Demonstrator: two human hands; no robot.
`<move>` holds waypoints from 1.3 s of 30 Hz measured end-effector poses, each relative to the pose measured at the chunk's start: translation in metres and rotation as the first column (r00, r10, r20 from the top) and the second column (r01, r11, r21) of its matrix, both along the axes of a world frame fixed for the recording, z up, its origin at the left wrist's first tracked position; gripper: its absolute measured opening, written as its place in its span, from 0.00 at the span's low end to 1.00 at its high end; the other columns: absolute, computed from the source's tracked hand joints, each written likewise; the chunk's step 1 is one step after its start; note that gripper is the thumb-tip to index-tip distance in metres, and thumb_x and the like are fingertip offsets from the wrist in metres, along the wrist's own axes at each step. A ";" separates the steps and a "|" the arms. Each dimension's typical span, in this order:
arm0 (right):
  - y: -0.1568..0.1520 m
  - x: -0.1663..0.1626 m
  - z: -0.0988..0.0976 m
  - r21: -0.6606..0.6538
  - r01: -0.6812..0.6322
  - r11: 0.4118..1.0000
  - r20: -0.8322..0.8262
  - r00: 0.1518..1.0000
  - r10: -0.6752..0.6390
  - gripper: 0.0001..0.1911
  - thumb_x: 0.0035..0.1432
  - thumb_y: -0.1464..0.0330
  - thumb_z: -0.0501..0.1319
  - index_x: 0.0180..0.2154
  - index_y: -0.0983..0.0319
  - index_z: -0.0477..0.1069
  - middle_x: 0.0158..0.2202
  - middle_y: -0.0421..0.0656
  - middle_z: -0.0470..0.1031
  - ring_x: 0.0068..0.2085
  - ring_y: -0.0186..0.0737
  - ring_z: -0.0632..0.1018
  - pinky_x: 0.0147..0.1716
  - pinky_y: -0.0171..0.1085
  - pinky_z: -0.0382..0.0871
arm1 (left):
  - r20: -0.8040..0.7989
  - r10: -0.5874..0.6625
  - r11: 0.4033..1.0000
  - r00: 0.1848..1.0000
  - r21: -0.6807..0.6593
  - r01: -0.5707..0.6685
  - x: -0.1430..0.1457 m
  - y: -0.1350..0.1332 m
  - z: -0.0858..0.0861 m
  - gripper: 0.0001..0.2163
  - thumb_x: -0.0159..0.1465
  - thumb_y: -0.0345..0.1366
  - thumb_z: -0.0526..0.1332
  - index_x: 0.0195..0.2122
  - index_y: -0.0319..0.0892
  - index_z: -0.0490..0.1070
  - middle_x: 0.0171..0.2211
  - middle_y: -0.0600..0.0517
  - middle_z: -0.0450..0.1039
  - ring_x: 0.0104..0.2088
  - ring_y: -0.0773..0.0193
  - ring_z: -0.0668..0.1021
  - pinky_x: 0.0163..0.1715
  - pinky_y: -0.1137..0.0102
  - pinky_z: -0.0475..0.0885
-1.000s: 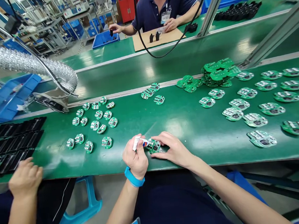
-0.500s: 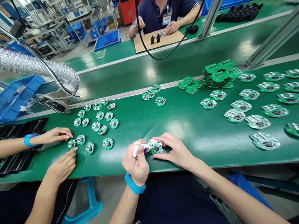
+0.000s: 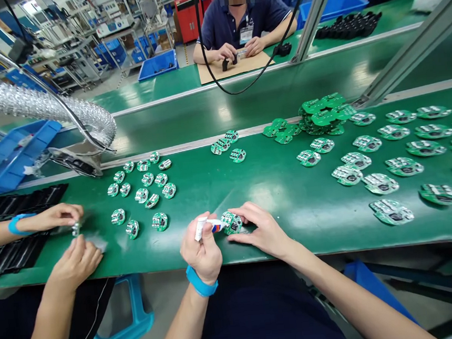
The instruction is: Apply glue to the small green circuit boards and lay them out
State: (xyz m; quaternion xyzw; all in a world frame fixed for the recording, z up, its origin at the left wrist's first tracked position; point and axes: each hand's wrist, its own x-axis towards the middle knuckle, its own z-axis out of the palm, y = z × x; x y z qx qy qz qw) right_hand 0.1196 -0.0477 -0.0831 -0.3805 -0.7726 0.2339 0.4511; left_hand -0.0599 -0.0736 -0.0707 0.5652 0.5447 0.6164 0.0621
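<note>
My left hand (image 3: 202, 252) is closed around a small white tube (image 3: 217, 225) with a blue, orange and red print. The tube's nozzle points right and meets the left side of a round green circuit board (image 3: 233, 223), too close to tell whether it touches. Lying on the green bench, that board is held at its right edge between the thumb and fingers of my right hand (image 3: 261, 230). Several similar boards (image 3: 160, 221) are spread to the left, and a few more (image 3: 238, 155) lie farther back.
More circuit boards (image 3: 391, 211) cover the right side, with stacked green panels (image 3: 326, 113) behind. At left, a co-worker's hands (image 3: 73, 262) hold a small board beside black strips (image 3: 20, 261). A silver duct (image 3: 46, 101) and a blue bin (image 3: 15, 156) stand back left. Another person (image 3: 245, 25) sits opposite.
The co-worker at left has picked up a board and drawn it left. The person opposite now reaches to the black parts. My hands keep their hold; the view has shifted slightly.
</note>
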 end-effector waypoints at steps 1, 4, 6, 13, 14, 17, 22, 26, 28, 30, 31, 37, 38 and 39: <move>0.000 0.000 0.000 -0.003 0.000 1.000 -0.002 1.000 0.000 0.27 0.61 0.51 0.71 0.55 0.60 0.74 0.35 0.43 0.75 0.35 0.43 0.75 0.34 0.40 0.72 | -0.001 -0.026 1.000 1.000 0.010 0.026 0.003 -0.002 0.001 0.10 0.73 0.39 0.61 0.48 0.41 0.78 0.36 0.48 0.85 0.31 0.62 0.85 0.32 0.70 0.81; 0.000 0.000 0.000 -0.009 0.005 1.000 -0.007 1.000 -0.005 0.27 0.61 0.50 0.71 0.55 0.59 0.74 0.34 0.42 0.74 0.35 0.43 0.74 0.33 0.40 0.71 | -0.016 -0.100 0.995 0.995 0.020 0.101 0.013 -0.004 0.004 0.09 0.73 0.38 0.62 0.49 0.41 0.78 0.37 0.47 0.85 0.33 0.62 0.86 0.33 0.70 0.81; 0.000 0.000 0.000 -0.011 0.006 1.000 -0.004 1.000 -0.006 0.27 0.62 0.50 0.70 0.55 0.59 0.74 0.33 0.42 0.73 0.35 0.43 0.74 0.33 0.41 0.71 | -0.039 -0.132 0.991 0.991 0.026 0.133 0.018 -0.003 0.005 0.09 0.73 0.37 0.62 0.49 0.42 0.78 0.37 0.47 0.85 0.34 0.61 0.86 0.35 0.69 0.82; 0.000 0.000 -0.001 -0.013 -0.015 1.000 -0.010 1.000 0.015 0.28 0.62 0.50 0.69 0.56 0.60 0.74 0.34 0.42 0.73 0.36 0.43 0.75 0.34 0.41 0.72 | -0.039 -0.116 0.992 0.993 0.050 0.118 0.018 0.007 0.000 0.09 0.74 0.36 0.61 0.49 0.41 0.78 0.37 0.47 0.84 0.35 0.61 0.86 0.36 0.69 0.81; 0.000 0.000 -0.001 -0.014 -0.014 1.000 -0.012 1.000 0.014 0.28 0.62 0.50 0.70 0.56 0.60 0.74 0.34 0.42 0.73 0.36 0.43 0.75 0.34 0.41 0.72 | -0.025 -0.112 0.992 0.993 0.051 0.114 0.017 0.007 -0.001 0.09 0.74 0.37 0.60 0.49 0.41 0.78 0.37 0.47 0.84 0.35 0.61 0.86 0.36 0.69 0.81; 0.000 -0.001 -0.001 -0.025 -0.007 1.000 -0.006 1.000 0.007 0.28 0.62 0.51 0.70 0.56 0.60 0.74 0.34 0.42 0.73 0.36 0.43 0.75 0.35 0.41 0.72 | -0.003 -0.129 0.990 0.992 0.060 0.129 0.018 0.008 -0.001 0.09 0.74 0.37 0.60 0.49 0.42 0.78 0.38 0.47 0.84 0.36 0.62 0.86 0.36 0.70 0.81; 0.000 0.000 -0.003 -0.039 -0.018 0.999 0.007 1.000 0.018 0.27 0.62 0.53 0.71 0.55 0.61 0.74 0.34 0.42 0.74 0.36 0.43 0.75 0.35 0.41 0.72 | -0.044 -0.088 0.994 0.995 0.054 0.090 0.019 0.012 -0.006 0.10 0.74 0.39 0.60 0.48 0.40 0.78 0.37 0.46 0.84 0.35 0.61 0.86 0.35 0.69 0.81; 0.001 -0.001 -0.003 -0.057 -0.013 0.998 -0.012 1.000 0.012 0.28 0.59 0.53 0.73 0.55 0.60 0.75 0.35 0.43 0.75 0.37 0.43 0.75 0.36 0.41 0.72 | -0.010 -0.010 0.998 1.000 0.058 0.010 0.017 0.015 -0.004 0.11 0.74 0.41 0.60 0.46 0.39 0.78 0.36 0.45 0.84 0.33 0.60 0.86 0.35 0.68 0.81; 0.001 -0.001 -0.001 -0.062 0.023 0.998 -0.008 1.000 -0.023 0.29 0.57 0.53 0.75 0.54 0.61 0.75 0.35 0.43 0.75 0.37 0.44 0.75 0.37 0.41 0.72 | 0.047 0.031 0.997 0.998 0.066 -0.034 0.016 0.014 0.002 0.13 0.73 0.43 0.61 0.43 0.38 0.78 0.35 0.45 0.84 0.31 0.61 0.85 0.32 0.69 0.81; 0.002 0.001 0.002 -0.068 0.083 0.994 0.028 0.996 -0.081 0.30 0.54 0.53 0.77 0.53 0.61 0.75 0.36 0.43 0.76 0.39 0.44 0.76 0.39 0.42 0.73 | 0.109 0.093 0.994 0.990 0.055 -0.099 0.015 0.013 0.009 0.16 0.72 0.47 0.62 0.41 0.37 0.78 0.32 0.45 0.83 0.28 0.62 0.84 0.29 0.70 0.79; 0.004 0.003 0.003 -0.071 0.117 0.991 0.060 0.992 -0.113 0.31 0.52 0.53 0.78 0.53 0.61 0.76 0.38 0.44 0.76 0.40 0.45 0.76 0.40 0.43 0.73 | 0.147 0.127 0.990 0.981 0.037 -0.134 0.014 0.013 0.013 0.17 0.72 0.48 0.62 0.40 0.37 0.78 0.31 0.46 0.83 0.26 0.62 0.83 0.28 0.70 0.79; 0.018 0.069 0.011 -0.081 0.421 0.903 0.222 0.891 -0.395 0.32 0.48 0.54 0.80 0.51 0.59 0.77 0.42 0.45 0.75 0.45 0.48 0.77 0.45 0.45 0.74 | 0.329 0.191 0.981 0.925 -0.097 -0.169 0.009 0.023 0.015 0.20 0.64 0.58 0.65 0.37 0.43 0.79 0.29 0.46 0.81 0.26 0.54 0.83 0.28 0.60 0.82; 0.017 0.085 0.012 -0.082 0.473 0.877 0.243 0.863 -0.443 0.31 0.48 0.55 0.80 0.51 0.59 0.78 0.43 0.45 0.75 0.46 0.48 0.77 0.46 0.45 0.74 | 0.323 0.191 0.979 0.927 -0.127 -0.157 0.008 0.024 0.014 0.21 0.63 0.59 0.65 0.37 0.46 0.79 0.29 0.46 0.81 0.26 0.52 0.83 0.26 0.58 0.82; 0.015 0.100 0.012 -0.083 0.516 0.853 0.271 0.835 -0.479 0.30 0.48 0.56 0.81 0.51 0.59 0.78 0.43 0.45 0.75 0.46 0.48 0.77 0.46 0.46 0.75 | 0.319 0.180 0.979 0.931 -0.152 -0.137 0.008 0.025 0.013 0.21 0.61 0.61 0.64 0.37 0.48 0.79 0.28 0.46 0.81 0.27 0.49 0.84 0.24 0.56 0.82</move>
